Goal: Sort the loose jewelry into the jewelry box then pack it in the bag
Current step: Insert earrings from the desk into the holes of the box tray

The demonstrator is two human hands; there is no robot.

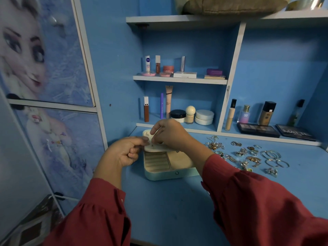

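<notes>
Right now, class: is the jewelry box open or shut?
Open. The jewelry box has its lid raised at the back, and its ridged ring rolls inside are exposed.

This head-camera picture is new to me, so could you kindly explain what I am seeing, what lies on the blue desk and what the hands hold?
There is no machine here: a camera worn on a person's head looks forward and down at their own two hands in dark red sleeves. On the blue desk stands an open, pale mint jewelry box with cream ridged ring rolls inside. The left hand and the right hand meet over its back edge, both pinching at a small cream insert panel; exactly what each holds is hard to tell. To the right lies a scatter of loose silver and gold jewelry, not yet sorted. Cosmetics stand on the blue shelves behind.
</notes>
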